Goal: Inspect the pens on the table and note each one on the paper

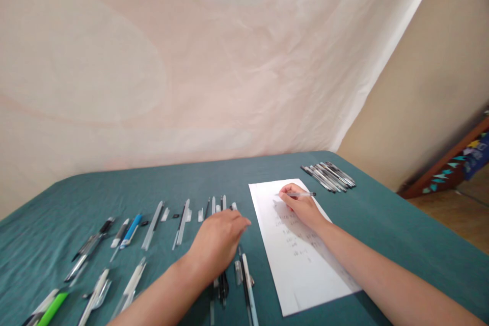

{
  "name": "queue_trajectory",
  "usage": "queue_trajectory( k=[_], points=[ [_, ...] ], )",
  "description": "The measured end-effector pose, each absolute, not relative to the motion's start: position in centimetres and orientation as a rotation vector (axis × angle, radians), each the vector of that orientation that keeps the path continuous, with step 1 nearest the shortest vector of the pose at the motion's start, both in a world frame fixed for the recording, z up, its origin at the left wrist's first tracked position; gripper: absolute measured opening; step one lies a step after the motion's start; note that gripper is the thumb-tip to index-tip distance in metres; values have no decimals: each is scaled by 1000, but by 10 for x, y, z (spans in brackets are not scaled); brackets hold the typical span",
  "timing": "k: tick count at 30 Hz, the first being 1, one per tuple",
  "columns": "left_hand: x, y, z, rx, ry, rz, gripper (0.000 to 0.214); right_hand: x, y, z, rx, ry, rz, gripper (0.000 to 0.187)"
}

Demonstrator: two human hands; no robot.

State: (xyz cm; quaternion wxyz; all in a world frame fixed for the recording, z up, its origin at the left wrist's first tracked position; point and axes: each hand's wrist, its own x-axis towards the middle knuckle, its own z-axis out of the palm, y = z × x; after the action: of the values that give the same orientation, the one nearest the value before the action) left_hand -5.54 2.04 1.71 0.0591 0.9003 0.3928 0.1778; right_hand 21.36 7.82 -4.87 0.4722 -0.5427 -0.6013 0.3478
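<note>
My right hand (301, 207) rests on a white sheet of paper (301, 260) and pinches a clear pen (301, 194), its tip touching the sheet near the top. The paper bears some faint handwriting. My left hand (219, 242) lies palm down on the teal tablecloth (382, 214), fingers stretched over several loose pens and pen parts (219, 206) just left of the sheet. It grips nothing that I can see.
A tidy bundle of clear pens (328, 175) lies at the far right, beyond the paper. More pens, barrels and caps (126, 232) are scattered to the left, with a green one (51, 309) at the near left edge. A cloth backdrop (191, 61) hangs behind.
</note>
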Motion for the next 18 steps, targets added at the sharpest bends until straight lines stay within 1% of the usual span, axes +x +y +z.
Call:
queue_trajectory(
  k=[4,7,9,14,16,18],
  points=[
    [-59,68,20,2833,1298,259,34,212,76,-43,-1237,-1447,924,32],
    [-55,87,14,2872,1267,119,28,213,77,-42,-1171,-1403,1007,40],
    [-51,92,11,2892,1245,106,25,214,79,-43,-1160,-1354,1028,39],
    [-40,92,11,2898,1244,130,17,214,85,-52,-1161,-1265,1013,29],
    [-37,86,14,2890,1275,153,16,215,86,-50,-1155,-1259,1021,29],
    [-35,74,18,2810,1322,253,15,216,84,-43,-1144,-1269,1041,33]
  ],
)
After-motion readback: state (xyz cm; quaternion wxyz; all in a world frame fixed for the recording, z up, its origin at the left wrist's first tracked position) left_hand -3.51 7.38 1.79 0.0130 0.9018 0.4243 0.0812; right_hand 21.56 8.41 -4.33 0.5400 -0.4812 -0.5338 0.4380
